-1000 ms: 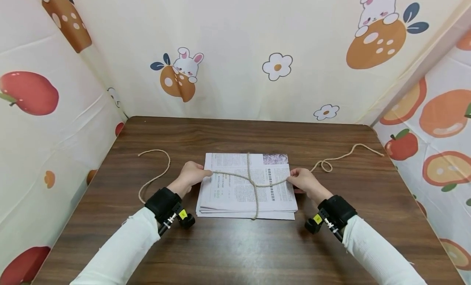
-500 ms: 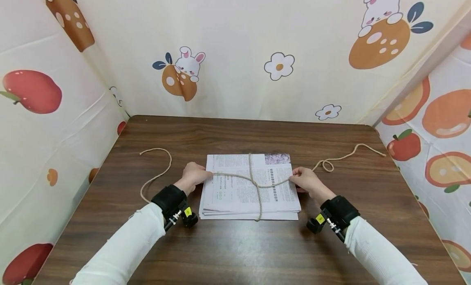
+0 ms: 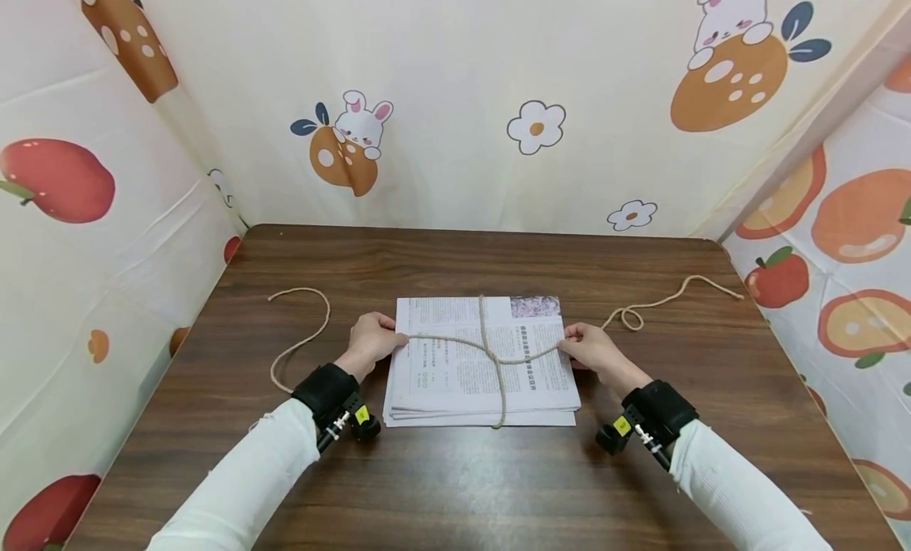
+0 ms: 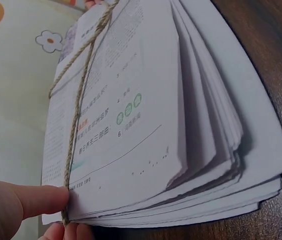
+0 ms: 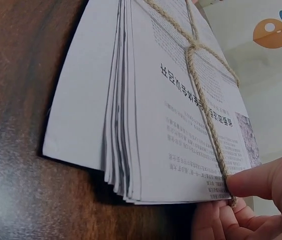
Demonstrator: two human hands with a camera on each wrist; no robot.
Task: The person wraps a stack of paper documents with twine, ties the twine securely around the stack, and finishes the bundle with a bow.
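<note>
A stack of folded newspapers (image 3: 441,385) lies flat on the brown table, with beige twine (image 3: 525,360) crossed over its top face. My left hand (image 3: 372,341) pinches the twine at the stack's left edge. In the left wrist view, the thumb presses the twine (image 4: 74,132) from above, with fingertips below the edge. At the right edge, my right hand (image 3: 596,351) pinches the twine's other side. The right wrist view shows the thumb (image 5: 253,182) over the twine and curled fingers under the corner. Where the strands cross (image 5: 194,46), they hook around each other.
One loose twine end (image 3: 323,326) curves over the table left of the stack. The other end (image 3: 665,300) trails to the back right with a small loop. Printed curtains (image 3: 455,100) stand behind the table (image 3: 455,496) and at both sides.
The near edge of the stack and the twine strand across it have shifted slightly right. My left wrist has moved a little rightward. Both hands keep their hold on the twine.
</note>
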